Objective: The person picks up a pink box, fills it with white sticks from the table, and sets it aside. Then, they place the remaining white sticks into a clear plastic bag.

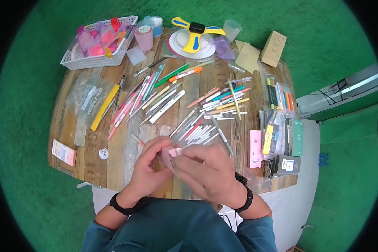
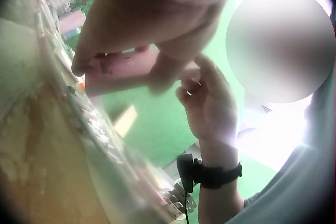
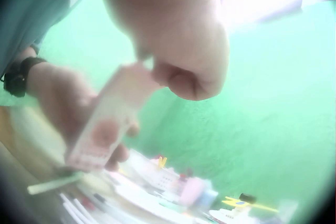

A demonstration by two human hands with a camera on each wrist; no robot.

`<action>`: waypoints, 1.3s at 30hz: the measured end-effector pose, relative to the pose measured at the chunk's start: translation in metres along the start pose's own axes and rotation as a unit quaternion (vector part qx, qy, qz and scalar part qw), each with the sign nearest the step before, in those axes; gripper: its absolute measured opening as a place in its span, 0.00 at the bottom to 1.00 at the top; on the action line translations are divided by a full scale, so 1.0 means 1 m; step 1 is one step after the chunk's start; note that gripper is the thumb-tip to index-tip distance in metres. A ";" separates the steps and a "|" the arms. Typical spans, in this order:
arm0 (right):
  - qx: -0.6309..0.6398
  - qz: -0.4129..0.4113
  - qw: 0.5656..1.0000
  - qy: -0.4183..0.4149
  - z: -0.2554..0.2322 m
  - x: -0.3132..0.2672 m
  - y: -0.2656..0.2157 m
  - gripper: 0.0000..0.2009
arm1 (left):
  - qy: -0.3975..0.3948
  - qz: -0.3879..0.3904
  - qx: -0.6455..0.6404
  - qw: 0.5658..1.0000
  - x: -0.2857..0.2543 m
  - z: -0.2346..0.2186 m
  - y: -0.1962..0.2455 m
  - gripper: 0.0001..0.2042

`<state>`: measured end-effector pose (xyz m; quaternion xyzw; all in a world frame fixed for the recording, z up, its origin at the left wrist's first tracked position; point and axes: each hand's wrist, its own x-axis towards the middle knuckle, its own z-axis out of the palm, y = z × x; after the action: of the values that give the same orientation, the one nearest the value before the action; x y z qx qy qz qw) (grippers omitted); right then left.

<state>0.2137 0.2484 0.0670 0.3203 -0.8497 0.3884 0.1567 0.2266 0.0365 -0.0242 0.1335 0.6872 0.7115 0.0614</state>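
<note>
A slim pink box (image 1: 168, 158) with pale printing is held up over the near edge of the table. My left hand (image 1: 149, 170) grips it along its sides, thumb on one side and fingers on the other. At the box's upper end, my right hand (image 1: 208, 171) pinches the end flap between thumb and curled fingers. In the right wrist view the box (image 3: 105, 132) stands tilted, a round reddish print on its face. The left wrist view shows the box (image 2: 123, 71) spanning between both hands.
Pens and markers (image 1: 168, 105) lie spread over the wooden table (image 1: 88, 147), with short white sticks (image 1: 201, 133) just beyond the hands. A white basket (image 1: 92, 63) stands back left. Another pink box (image 1: 255, 149) and packaged pens (image 1: 277, 96) lie right; a small carton (image 1: 64, 152) lies left.
</note>
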 end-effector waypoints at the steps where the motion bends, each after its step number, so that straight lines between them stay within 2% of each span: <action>1: 0.034 0.001 0.999 0.025 -0.004 0.001 0.002 0.13 | 0.006 -0.012 0.002 1.000 0.000 0.000 -0.001 0.37; 2: 0.070 0.001 0.996 0.050 -0.008 0.003 0.004 0.13 | 0.004 -0.008 -0.002 1.000 0.000 -0.001 -0.001 0.37; 3: 0.064 0.001 0.997 0.049 -0.013 0.003 0.010 0.13 | 0.013 -0.037 -0.046 0.998 -0.001 -0.003 -0.001 0.37; 5: -0.069 0.010 0.996 0.052 -0.026 0.001 0.034 0.10 | 0.034 -0.126 -0.126 0.983 0.000 -0.004 0.013 0.37; 7: -0.126 0.111 0.986 0.002 -0.037 0.001 0.057 0.06 | 0.044 -0.096 -0.102 0.989 0.003 -0.010 0.011 0.36; 8: -0.129 0.111 0.985 0.000 -0.037 -0.003 0.069 0.06 | 0.056 -0.067 -0.075 0.993 0.004 -0.013 0.010 0.35; 10: -0.210 0.172 0.961 -0.058 -0.033 -0.014 0.095 0.04 | 0.065 -0.075 -0.079 0.992 0.007 -0.014 0.013 0.35; 13: -0.246 0.177 0.950 -0.077 -0.023 -0.024 0.125 0.04 | 0.076 -0.087 -0.116 0.986 0.009 -0.015 0.012 0.36; 17: -0.266 0.171 0.945 -0.083 -0.010 -0.017 0.151 0.04 | 0.059 -0.081 -0.078 0.992 0.006 -0.020 0.004 0.38; 18: -0.289 0.173 0.935 -0.109 -0.008 -0.015 0.155 0.04 | 0.051 -0.064 -0.073 0.994 0.006 -0.021 0.002 0.38; 22: -0.339 0.157 0.907 -0.193 -0.010 -0.003 0.164 0.05 | 0.052 -0.075 -0.079 0.993 0.003 -0.024 0.005 0.37; 26: -0.332 0.166 0.886 -0.277 -0.016 0.016 0.158 0.07 | 0.043 -0.064 -0.074 0.994 0.001 -0.025 0.006 0.35; 29: -0.309 0.152 0.896 -0.281 -0.016 0.019 0.162 0.07 | 0.017 -0.044 -0.047 0.998 0.000 -0.028 0.005 0.35; 33: -0.297 0.169 0.894 -0.292 -0.016 0.019 0.157 0.07 | 0.045 0.016 0.047 0.998 0.001 -0.027 0.009 0.35; 35: -0.288 0.181 0.889 -0.305 -0.020 0.021 0.151 0.07 | 0.063 0.063 0.124 0.988 0.002 -0.025 0.017 0.31; 37: -0.280 0.196 0.885 -0.316 -0.025 0.017 0.147 0.07 | 0.065 0.067 0.146 0.985 0.001 -0.025 0.019 0.30; 39: -0.248 0.185 0.932 -0.186 -0.030 0.007 0.144 0.16 | 0.067 0.072 0.167 0.981 0.001 -0.025 0.019 0.29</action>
<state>0.1132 0.3391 0.0093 0.1751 -0.9771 0.1205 -0.0044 0.2206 0.0116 -0.0055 0.1430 0.7877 0.5962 -0.0595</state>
